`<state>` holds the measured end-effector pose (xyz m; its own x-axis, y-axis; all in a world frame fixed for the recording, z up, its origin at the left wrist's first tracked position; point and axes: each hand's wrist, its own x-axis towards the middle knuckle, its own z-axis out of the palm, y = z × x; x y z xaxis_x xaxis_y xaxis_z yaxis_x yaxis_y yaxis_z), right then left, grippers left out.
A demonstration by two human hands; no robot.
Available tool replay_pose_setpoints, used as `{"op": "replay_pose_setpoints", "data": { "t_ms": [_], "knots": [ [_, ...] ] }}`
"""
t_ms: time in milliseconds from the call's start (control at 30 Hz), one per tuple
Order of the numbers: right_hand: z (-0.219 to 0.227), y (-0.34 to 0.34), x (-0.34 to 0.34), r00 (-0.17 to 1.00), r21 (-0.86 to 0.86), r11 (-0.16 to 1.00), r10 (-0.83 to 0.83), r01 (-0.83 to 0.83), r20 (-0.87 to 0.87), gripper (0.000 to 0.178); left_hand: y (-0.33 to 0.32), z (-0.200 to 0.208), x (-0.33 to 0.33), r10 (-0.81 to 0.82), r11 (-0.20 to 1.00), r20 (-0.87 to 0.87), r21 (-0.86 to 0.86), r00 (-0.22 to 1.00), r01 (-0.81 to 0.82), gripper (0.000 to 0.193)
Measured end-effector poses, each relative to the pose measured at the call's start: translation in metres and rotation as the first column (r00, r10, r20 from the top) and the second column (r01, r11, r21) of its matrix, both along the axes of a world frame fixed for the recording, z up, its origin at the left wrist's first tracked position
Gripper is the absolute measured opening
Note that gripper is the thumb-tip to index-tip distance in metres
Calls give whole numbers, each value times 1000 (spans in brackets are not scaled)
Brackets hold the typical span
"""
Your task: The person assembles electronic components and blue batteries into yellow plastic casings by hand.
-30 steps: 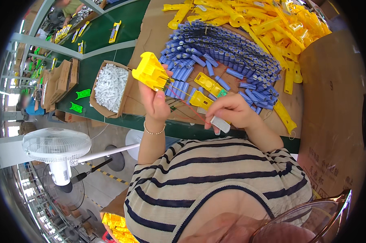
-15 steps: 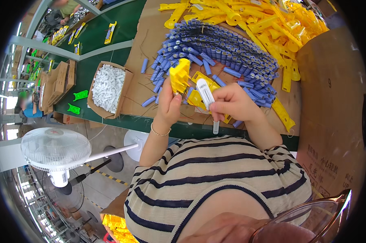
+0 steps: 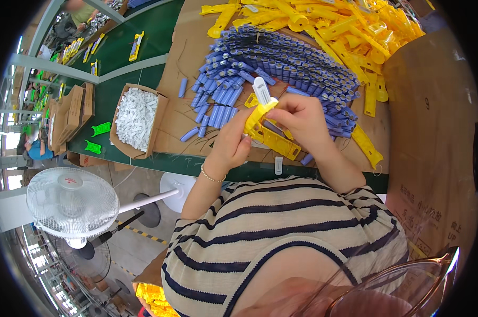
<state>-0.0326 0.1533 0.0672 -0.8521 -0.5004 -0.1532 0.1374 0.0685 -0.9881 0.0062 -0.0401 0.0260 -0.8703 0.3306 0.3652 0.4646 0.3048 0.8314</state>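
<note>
Left hand [image 3: 229, 145] closes around a yellow housing [image 3: 259, 117], held up over the bench in front of the chest; I see the right hand [image 3: 306, 120] at its upper rim, thumb and fingers drawn together, though I cannot tell what they pinch. One white strip [image 3: 261, 91] stands up at that rim. I judge this handling goes best with the left grip firm, the right fingertips light and the strip straight, never forced.

Brown cardboard [image 3: 191, 47] covers part of the green bench [image 3: 159, 31], bearing blue cylinders [image 3: 302, 66] and heaped yellow parts [image 3: 350, 34]. Further left I see a carton [image 3: 158, 119] of white strips and a white fan [image 3: 72, 203].
</note>
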Motion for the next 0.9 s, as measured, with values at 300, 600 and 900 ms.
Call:
{"op": "replay_pose_setpoints", "data": {
  "t_ms": [300, 600, 900],
  "knots": [
    [-18, 3, -16, 718, -52, 998, -53, 24, -694, 39, 5, -19, 7, -133, 984, 148, 136, 980, 113, 45],
    [-9, -10, -4, 973, -408, 884, -210, 229, 92, 33, 21, -11, 11, -185, 916, 417, 402, 890, 3, 39],
    [0, -3, -3, 999, -381, 924, -38, 40, 14, 56, 17, 0, 6, 81, 959, 307, 237, 948, -158, 43]
  ]
}}
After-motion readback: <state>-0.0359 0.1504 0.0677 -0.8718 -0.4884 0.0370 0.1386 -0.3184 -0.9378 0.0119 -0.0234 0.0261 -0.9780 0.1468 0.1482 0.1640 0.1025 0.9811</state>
